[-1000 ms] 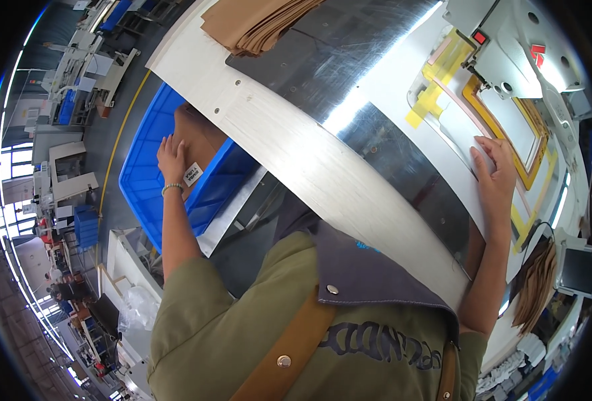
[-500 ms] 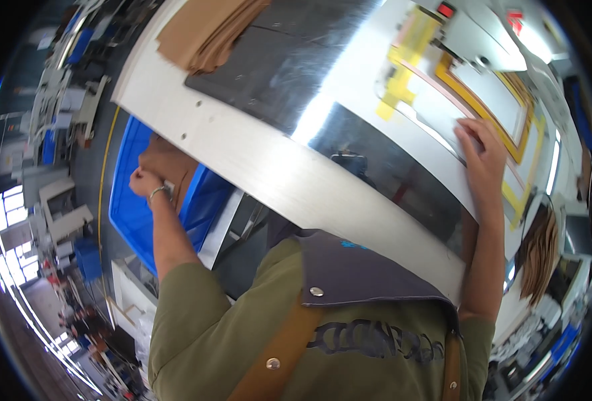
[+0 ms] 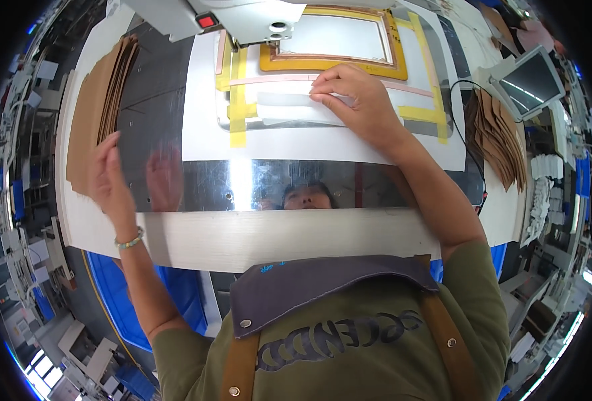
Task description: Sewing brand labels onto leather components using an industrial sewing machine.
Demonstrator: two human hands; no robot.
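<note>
On the left, my left hand (image 3: 111, 180), slightly blurred, is beside a stack of brown leather-like pieces (image 3: 92, 113). Its fingers are stretched out and hold nothing visible. My right hand (image 3: 362, 107) is over the white sheet (image 3: 206, 134), below a yellow frame (image 3: 399, 50). Thumb and fingertips pinch the upper edge of a clear film strip (image 3: 282, 113). Yellow tape (image 3: 239, 107) and a pink strip (image 3: 403, 85) lie around it on the sheet.
A white machine head (image 3: 242, 20) with a red button overhangs the table's far side. At right stand a small screen (image 3: 529, 80) and more brown pieces (image 3: 499, 140). A blue bin (image 3: 182, 291) sits under the table's near left edge.
My left hand has come up out of the blue bin to the brown stack on the table. The view has turned toward the table. My right hand stays by the clear film strip.
</note>
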